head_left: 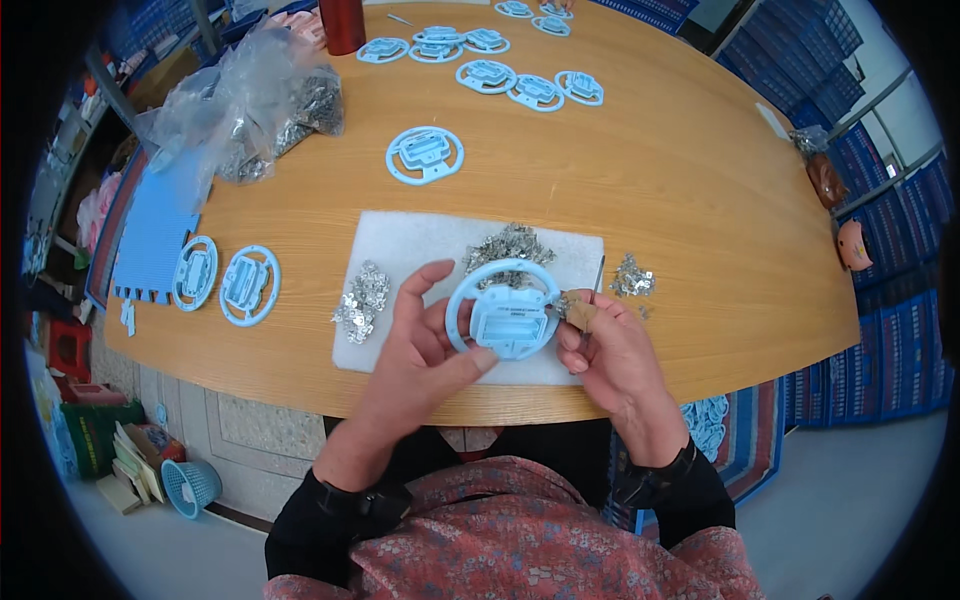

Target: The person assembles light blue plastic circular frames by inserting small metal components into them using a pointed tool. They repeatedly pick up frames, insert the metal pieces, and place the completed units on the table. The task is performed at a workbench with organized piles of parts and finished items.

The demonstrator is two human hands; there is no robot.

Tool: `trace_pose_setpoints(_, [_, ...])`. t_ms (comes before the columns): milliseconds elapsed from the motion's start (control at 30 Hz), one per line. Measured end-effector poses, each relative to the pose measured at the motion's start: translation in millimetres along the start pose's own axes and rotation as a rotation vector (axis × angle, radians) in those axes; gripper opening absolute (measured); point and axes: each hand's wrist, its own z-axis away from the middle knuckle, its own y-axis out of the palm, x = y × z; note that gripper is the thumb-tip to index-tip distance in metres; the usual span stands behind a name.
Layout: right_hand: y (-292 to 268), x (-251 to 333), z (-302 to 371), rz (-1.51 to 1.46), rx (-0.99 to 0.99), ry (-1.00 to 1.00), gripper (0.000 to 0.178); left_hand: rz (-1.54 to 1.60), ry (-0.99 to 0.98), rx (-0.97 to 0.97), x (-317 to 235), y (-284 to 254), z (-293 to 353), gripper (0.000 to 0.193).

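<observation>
A light-blue plastic steering-wheel-shaped part (512, 338) is held tilted above a white foam pad (400, 230). My left hand (425, 345) grips it from the left, thumb on its lower rim and fingers behind it. At the wheel's right rim, my right hand (615, 345) is closed in a pinch, with tan wrapping (579, 313) at the fingertips. What looks like a small metal piece (560, 303) shows there, mostly hidden. A heap of small silvery metal pieces (508, 243) lies behind the wheel on the pad, and another heap (363, 300) lies at the pad's left.
More metal pieces (632, 277) lie right of the pad. Two blue wheels (248, 285) sit at left beside a blue foam mat (155, 240); one wheel (425, 155) lies ahead, several farther back. Bags of metal parts (250, 110) and a red cylinder (342, 25) stand far left.
</observation>
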Motion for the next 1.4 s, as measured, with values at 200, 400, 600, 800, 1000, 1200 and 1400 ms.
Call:
trace_pose_setpoints(200, [5, -2, 10, 0.248, -0.071, -0.108, 0.007, -0.12, -0.069, 0.016, 3, -11, -5, 0.064])
trace_pose_setpoints(400, [0, 9, 7, 0.905, 0.184, -0.448, 0.016, -0.657, -0.188, 0.104, -10, -32, -24, 0.037])
trace_pose_setpoints(600, [13, 2, -7, 1.209, 0.292, -0.631, 0.023, -0.947, -0.112, 0.155, -7, -36, -34, 0.031])
trace_pose_setpoints(800, [17, 1, -16, 1.323, 0.335, -0.632, 0.025, -0.96, -0.132, 0.174, -1, -37, -37, 0.03])
trace_pose_setpoints(1000, [23, -1, -20, 1.438, 0.344, -0.665, 0.023, -0.974, -0.132, 0.186, 2, -39, -39, 0.031])
trace_pose_setpoints(1200, [43, -3, -12, 1.725, 0.301, -0.807, 0.02, -0.995, -0.105, 0.188, 5, -41, -40, 0.034])
trace_pose_setpoints(1400, [37, -3, -9, 1.56, 0.309, -0.792, 0.024, -0.98, -0.114, 0.196, 4, -41, -39, 0.034])
